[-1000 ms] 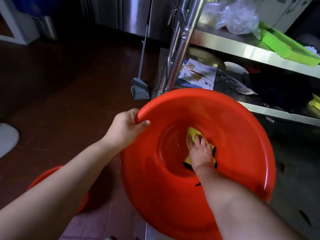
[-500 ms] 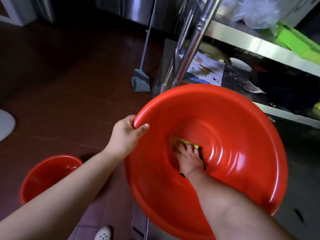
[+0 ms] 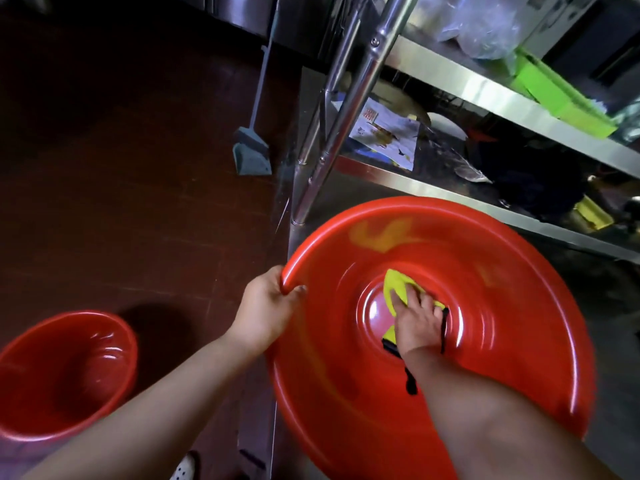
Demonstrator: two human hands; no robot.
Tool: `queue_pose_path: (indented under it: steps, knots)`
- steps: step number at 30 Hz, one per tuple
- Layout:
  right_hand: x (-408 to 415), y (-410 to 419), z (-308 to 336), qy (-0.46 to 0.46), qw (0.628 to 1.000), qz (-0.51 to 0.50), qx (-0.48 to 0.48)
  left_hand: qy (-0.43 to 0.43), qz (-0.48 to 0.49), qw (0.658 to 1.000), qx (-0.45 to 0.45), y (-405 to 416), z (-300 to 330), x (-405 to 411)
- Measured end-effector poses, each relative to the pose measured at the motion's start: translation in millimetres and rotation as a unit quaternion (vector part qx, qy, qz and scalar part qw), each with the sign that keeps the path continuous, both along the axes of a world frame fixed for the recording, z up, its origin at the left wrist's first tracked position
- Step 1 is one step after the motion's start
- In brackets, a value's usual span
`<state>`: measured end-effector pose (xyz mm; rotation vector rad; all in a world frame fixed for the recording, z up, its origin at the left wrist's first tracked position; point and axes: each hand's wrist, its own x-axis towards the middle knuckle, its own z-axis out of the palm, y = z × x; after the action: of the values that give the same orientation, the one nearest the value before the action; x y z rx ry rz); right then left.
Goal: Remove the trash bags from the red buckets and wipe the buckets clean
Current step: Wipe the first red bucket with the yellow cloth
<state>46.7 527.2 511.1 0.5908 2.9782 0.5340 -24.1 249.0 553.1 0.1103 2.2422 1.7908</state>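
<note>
The red bucket [image 3: 485,341], lower right of frame, appears light, rigid and slick. The left hand [image 3: 266,306] grips its rim; the right hand [image 3: 417,322] presses a yellow cloth [image 3: 398,287] flat on the base.

My view is dim over the dark floor [image 3: 104,168]; glare streaks the red bucket [image 3: 485,341], its rim smeared by motion blur, edges bowed wide-angle.
</note>
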Motion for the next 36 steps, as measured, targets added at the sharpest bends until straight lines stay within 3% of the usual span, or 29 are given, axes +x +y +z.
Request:
queue_pose_path:
  steps: [3,7,13,19,21,25,30,33,36]
  knots:
    - [-16.1,-11.8,-14.3,-0.023,0.999,0.006,-0.023,-0.012,0.031,0.999,0.016,2.9,0.8,5.9]
    - [2.8,-44.3,-46.0,-0.119,0.986,0.056,-0.105,0.002,0.045,0.999,0.012,10.0,8.4,10.5]
    - [-6.3,-32.6,-36.3,-0.152,0.981,0.094,-0.071,0.051,0.014,0.997,-0.051,16.3,17.5,10.3]
    - [-37.0,-16.8,-13.4,-0.023,0.999,-0.016,-0.038,0.043,0.028,0.997,-0.051,13.8,10.2,16.2]
    - [-33.5,-7.0,-13.4,0.047,0.992,-0.107,-0.039,0.027,0.048,0.998,-0.035,12.3,5.6,19.5]
    - [-19.7,-0.5,-12.4,0.181,0.922,-0.321,-0.120,0.004,0.102,0.995,-0.015,7.9,-1.1,22.0]
    - [-28.2,-10.3,-16.6,0.244,0.879,-0.372,-0.170,-0.013,0.077,0.997,-0.004,1.4,-7.1,18.6]
    - [-40.3,-9.2,-18.0,0.190,0.905,-0.348,-0.151,-0.027,0.064,0.998,0.002,-0.7,-8.3,13.6]
    - [-41.6,-8.8,-25.3,0.114,0.964,-0.216,-0.107,0.010,0.038,0.999,-0.022,0.0,-7.7,13.9]
